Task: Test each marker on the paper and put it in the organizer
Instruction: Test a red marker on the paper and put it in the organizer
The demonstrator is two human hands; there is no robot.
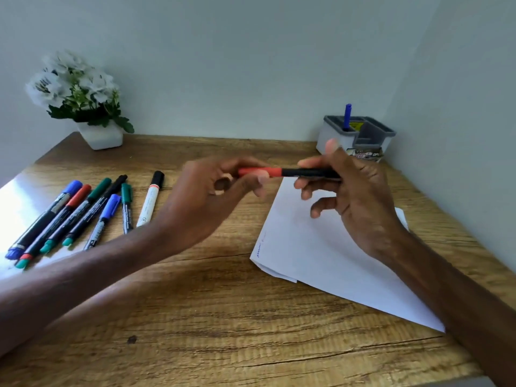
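Head view, red marker (290,172) held horizontal, cap (265,172) pointing left

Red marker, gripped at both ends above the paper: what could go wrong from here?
1. The left hand grips the red marker by its cap, the right hand by the barrel; a sudden pull could jerk the right hand into the organizer behind it.
2. A dropped cap might roll among the loose markers at left.
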